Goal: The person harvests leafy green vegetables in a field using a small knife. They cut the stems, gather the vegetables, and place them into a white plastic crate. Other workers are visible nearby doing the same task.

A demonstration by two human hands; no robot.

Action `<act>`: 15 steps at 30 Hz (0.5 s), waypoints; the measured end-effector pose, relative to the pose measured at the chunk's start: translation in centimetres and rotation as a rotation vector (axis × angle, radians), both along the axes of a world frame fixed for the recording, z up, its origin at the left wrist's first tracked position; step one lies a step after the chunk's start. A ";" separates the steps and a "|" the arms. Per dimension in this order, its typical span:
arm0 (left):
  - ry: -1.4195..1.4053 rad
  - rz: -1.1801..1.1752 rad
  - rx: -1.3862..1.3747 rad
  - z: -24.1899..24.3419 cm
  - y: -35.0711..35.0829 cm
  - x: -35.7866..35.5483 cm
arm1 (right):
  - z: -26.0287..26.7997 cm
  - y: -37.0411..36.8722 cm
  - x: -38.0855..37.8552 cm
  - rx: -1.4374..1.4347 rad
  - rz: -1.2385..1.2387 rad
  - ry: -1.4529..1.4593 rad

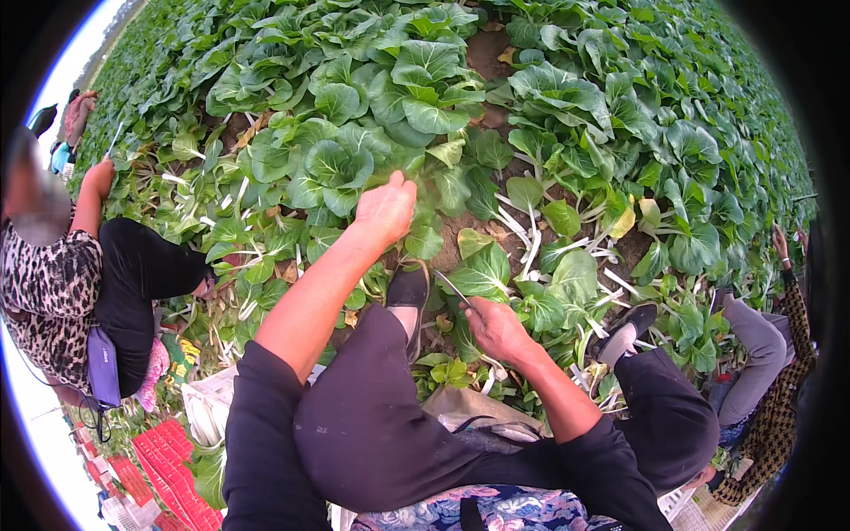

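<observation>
In front of me grow leafy greens with broad dark leaves and pale stalks, like bok choy (339,169). My left hand (387,207) reaches forward with its fingers closed at a blurred green leaf (428,174). The motion blur hides the exact grip at the fingertips. Lower and to the right, my right hand (497,330) grips a knife by its handle, which the fingers cover. The thin knife blade (454,287) points up and left, just beside a large loose leaf (483,273).
Cut pale stalks (530,242) and yellowed leaves (621,219) litter the soil (458,232). A person (50,285) crouches at left, and another person (764,385) at right. Red plastic crates (169,468) lie behind on the left. My black shoe (406,292) stands between my hands.
</observation>
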State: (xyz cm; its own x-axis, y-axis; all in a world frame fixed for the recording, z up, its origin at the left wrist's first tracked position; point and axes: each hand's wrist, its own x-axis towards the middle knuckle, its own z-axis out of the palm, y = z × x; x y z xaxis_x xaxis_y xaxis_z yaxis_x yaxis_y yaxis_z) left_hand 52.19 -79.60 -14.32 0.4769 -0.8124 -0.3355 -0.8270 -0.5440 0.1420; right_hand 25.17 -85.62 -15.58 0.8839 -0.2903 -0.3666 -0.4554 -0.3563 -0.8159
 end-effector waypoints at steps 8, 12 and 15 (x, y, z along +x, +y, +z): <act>-0.196 0.587 -0.257 -3.6 9.8 7.6 | -0.5 -0.5 13.8 0.062 -0.019 -0.302; -0.185 0.710 -0.441 -6.8 13.6 5.4 | -4.9 1.6 21.0 -0.088 0.097 -0.125; -0.153 0.709 -0.529 -8.6 14.7 4.5 | -9.2 1.6 24.7 -0.125 0.197 0.107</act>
State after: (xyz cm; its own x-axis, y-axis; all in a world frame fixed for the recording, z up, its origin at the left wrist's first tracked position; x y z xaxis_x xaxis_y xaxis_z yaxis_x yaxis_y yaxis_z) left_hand 56.74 -64.87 -22.88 0.9342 -0.3403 0.1072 -0.3519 -0.8290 0.4347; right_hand 49.86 -84.03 -24.82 0.8861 -0.1650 -0.4332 -0.4484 -0.5416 -0.7110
